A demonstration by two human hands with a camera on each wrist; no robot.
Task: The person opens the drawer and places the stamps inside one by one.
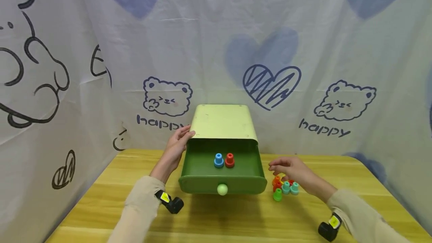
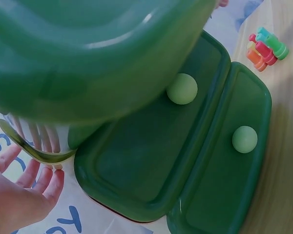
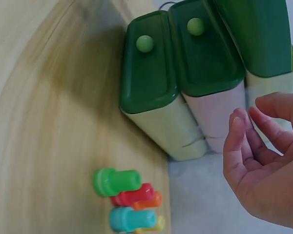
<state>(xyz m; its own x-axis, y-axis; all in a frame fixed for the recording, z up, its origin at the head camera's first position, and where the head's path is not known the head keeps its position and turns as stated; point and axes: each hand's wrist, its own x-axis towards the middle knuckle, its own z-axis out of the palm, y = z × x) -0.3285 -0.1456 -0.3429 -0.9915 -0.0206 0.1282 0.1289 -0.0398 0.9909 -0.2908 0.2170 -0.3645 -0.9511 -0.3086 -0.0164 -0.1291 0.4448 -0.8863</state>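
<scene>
A small drawer cabinet with a pale yellow top point(image 1: 222, 121) stands on the table, its green upper drawer point(image 1: 199, 185) pulled out. Inside the drawer, a blue plastic peg point(image 1: 218, 161) and a red plastic peg point(image 1: 230, 161) stand upright side by side. My left hand point(image 1: 174, 148) rests its extended fingers against the cabinet's left side near the top. To the right of the drawer, my right hand point(image 1: 295, 170) hovers above a pile of pegs, holding nothing, with fingers loosely bent. That pile includes a green peg point(image 3: 118, 182), turquoise, red, orange and yellow ones, partly hidden by the hand in the head view.
Two lower drawers, a middle one point(image 2: 132, 170) and a bottom one point(image 2: 219, 180), are closed, each with a round pale knob. A printed cloth point(image 1: 216, 48) hangs behind the wooden table point(image 1: 101, 205). The open drawer juts out over the tabletop.
</scene>
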